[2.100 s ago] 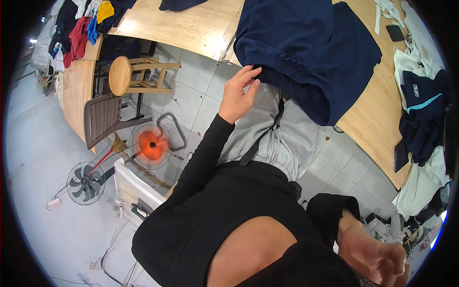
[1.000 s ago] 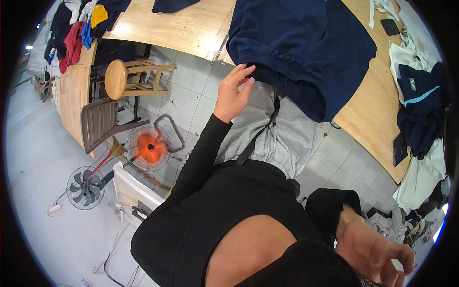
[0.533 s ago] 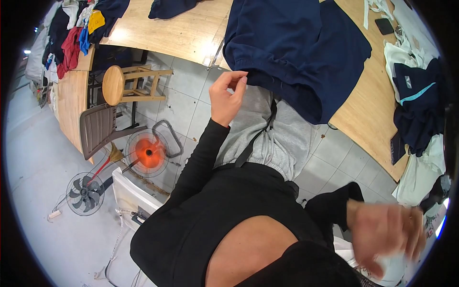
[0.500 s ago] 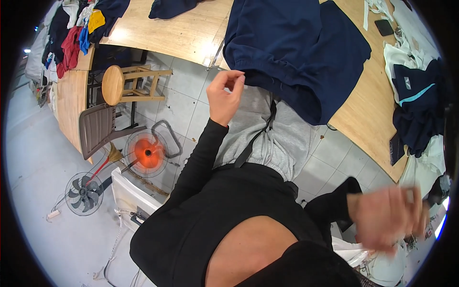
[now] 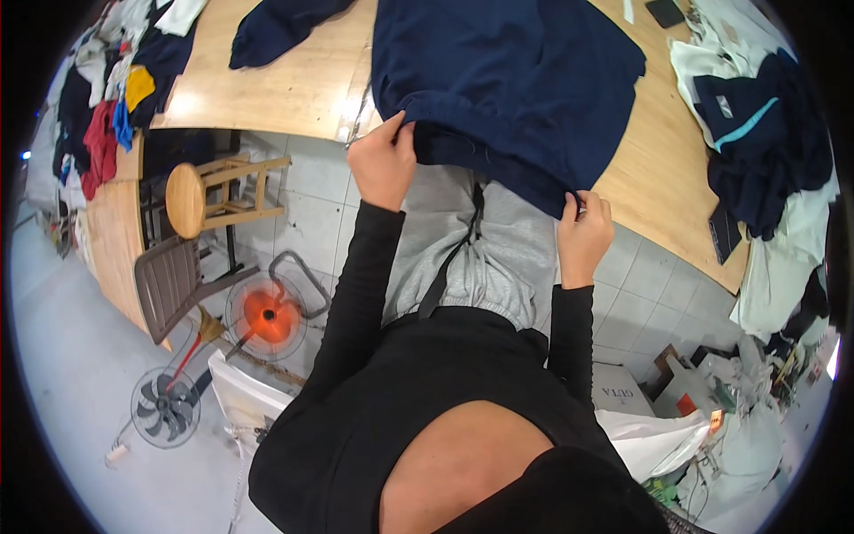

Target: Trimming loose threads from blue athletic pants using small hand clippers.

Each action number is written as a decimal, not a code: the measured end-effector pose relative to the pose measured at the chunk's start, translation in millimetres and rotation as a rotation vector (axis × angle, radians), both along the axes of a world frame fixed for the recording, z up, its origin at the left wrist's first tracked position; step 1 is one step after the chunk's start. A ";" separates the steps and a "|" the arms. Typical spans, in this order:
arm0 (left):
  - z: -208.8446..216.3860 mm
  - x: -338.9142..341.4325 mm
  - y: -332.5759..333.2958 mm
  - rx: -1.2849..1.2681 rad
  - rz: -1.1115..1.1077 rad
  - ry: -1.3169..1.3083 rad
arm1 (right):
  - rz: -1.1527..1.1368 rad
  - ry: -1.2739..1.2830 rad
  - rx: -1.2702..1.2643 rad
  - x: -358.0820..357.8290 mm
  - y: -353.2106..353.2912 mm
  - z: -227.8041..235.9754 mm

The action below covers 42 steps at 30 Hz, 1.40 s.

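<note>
A pale wooden table (image 5: 663, 169) stretches under the navy garment (image 5: 507, 80), which lies spread over it with the gathered near edge overhanging the rim, above the person's grey trousers (image 5: 511, 267). Left of the navy garment and lower down is a round-topped wooden stool (image 5: 185, 200), while well to its right lies a dark piece with a light-blue stripe (image 5: 765, 169). Each grip is narrow, holding fabric — the left hand (image 5: 382, 165) pinches the navy garment's near edge toward its left end, the right hand (image 5: 584, 236) toward its right — and a small flat black object (image 5: 665, 12) sits beyond its right side.
</note>
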<state>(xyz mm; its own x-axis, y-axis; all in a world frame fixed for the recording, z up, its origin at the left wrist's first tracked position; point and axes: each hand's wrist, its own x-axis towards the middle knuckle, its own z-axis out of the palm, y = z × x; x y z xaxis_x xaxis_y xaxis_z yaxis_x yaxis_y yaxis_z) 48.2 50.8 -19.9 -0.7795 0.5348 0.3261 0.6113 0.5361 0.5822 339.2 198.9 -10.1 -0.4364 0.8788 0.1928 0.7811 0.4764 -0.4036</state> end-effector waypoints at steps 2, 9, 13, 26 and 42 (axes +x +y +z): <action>-6.6 0.6 -7.4 0.353 0.052 -0.686 | -0.115 0.044 -0.268 16.3 4.3 1.7; -10.1 -26.8 -43.7 0.971 -0.124 -2.075 | -0.490 1.539 -1.427 20.1 49.4 -5.4; 13.6 -48.1 -44.4 1.098 -0.256 -2.244 | -0.239 1.637 -1.737 46.7 74.3 17.3; 74.5 -30.9 -44.6 1.227 -0.048 -1.752 | -0.310 1.515 -1.085 36.5 61.0 77.9; 77.4 -31.2 -50.7 1.142 0.116 -1.508 | -0.315 1.472 -0.907 25.8 44.2 112.4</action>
<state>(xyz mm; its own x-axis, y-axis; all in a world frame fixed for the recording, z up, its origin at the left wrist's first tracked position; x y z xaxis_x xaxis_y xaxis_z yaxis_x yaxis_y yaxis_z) 17.0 0.1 57.6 -0.7242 0.5166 -0.4568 -0.6828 -0.4442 0.5801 364.9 243.0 102.3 -0.1725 0.9318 -0.3194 -0.4350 -0.3630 -0.8240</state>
